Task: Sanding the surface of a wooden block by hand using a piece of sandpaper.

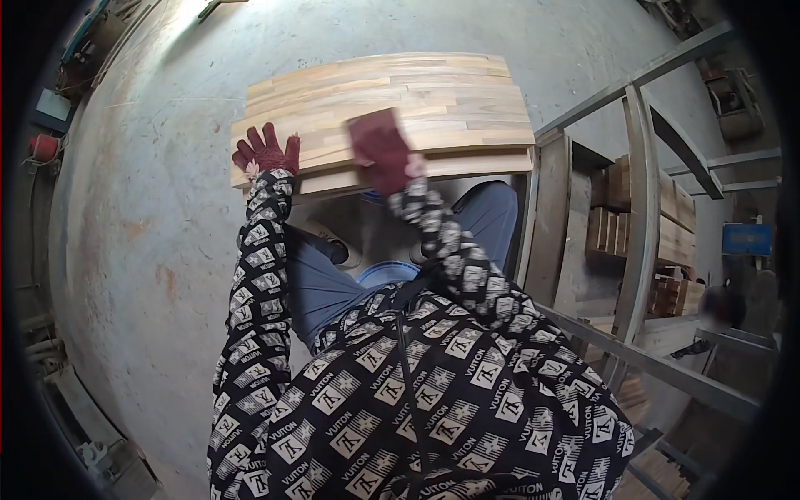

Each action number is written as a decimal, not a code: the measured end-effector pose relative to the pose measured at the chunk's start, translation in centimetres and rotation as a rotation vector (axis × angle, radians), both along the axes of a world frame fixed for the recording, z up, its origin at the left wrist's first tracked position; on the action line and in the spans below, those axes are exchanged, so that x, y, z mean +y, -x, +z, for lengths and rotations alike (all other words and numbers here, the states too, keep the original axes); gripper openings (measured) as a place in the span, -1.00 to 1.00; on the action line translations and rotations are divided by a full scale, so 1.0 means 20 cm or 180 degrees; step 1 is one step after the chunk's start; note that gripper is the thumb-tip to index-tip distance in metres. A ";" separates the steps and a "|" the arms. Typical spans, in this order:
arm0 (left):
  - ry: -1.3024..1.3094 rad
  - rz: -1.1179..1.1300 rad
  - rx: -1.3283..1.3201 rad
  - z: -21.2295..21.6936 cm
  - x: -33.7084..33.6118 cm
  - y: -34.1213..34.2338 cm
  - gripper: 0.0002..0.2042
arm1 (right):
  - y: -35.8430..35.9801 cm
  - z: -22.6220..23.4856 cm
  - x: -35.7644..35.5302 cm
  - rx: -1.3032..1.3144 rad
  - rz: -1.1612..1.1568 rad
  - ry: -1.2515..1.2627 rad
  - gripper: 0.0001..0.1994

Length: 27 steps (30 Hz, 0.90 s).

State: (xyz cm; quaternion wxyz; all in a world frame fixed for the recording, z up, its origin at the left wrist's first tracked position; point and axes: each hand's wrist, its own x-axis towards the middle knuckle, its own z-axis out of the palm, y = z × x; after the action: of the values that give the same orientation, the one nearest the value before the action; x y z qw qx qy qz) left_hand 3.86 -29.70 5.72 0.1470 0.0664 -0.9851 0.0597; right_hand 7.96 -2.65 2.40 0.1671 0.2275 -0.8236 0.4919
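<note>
A pale wooden panel (450,92), made of many glued strips, lies flat in front of me. My left hand (267,152), in a dark red knitted glove, rests on its near left part with the fingers spread. My right hand (390,160), gloved alike, is over the near middle of the panel and blurred by motion. Under its fingers is a flat dark red sheet of sandpaper (372,127), whose straight far edge sticks out ahead of the hand. A second wooden board (475,163) shows beneath the panel's near edge.
To the right stands a grey metal frame (640,208), close to the panel's corner. Stacked wood pieces (667,225) lie behind its bars. Between my legs is a round blue seat or tub rim (388,273). Concrete floor (158,208) spreads to the left, with machinery along the far left edge.
</note>
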 end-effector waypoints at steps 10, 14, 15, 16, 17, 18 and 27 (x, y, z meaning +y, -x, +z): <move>-0.0028 0.0235 -0.0197 0.03 -0.07 -0.07 -0.30 | 0.05 0.05 0.93 -0.0427 -0.2667 -0.2509 -0.65; -0.0032 0.0054 -0.0135 0.06 0.05 -0.01 -0.29 | 0.00 -0.27 0.21 0.0337 -0.1916 -0.1302 -0.54; -0.0013 0.0124 -0.0360 0.10 0.07 0.00 -0.28 | 0.01 -0.32 -0.02 -0.0074 -0.1051 0.0220 -0.53; 0.0026 0.0077 -0.0345 0.11 0.09 0.01 -0.28 | 0.03 -0.24 -0.25 -0.0346 0.0057 0.2294 -0.39; 0.0019 0.0057 -0.0355 0.11 0.11 0.02 -0.27 | 0.03 -0.22 -0.31 0.0064 0.0092 0.0292 -0.34; 0.0016 0.0403 -0.0478 0.00 -0.12 -0.11 -0.27 | -0.14 0.14 -0.42 0.0799 0.0440 -0.1566 -0.33; -0.0033 0.0149 -0.0157 0.02 -0.02 -0.04 -0.30 | 0.05 -0.10 1.13 0.0122 -0.1564 -0.0988 -0.54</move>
State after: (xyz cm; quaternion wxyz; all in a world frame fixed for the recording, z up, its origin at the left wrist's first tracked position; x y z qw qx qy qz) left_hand 4.58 -30.16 6.17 0.1210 0.0888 -0.9869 0.0597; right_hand 7.00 19.90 0.38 0.2601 0.0532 -0.9161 0.3004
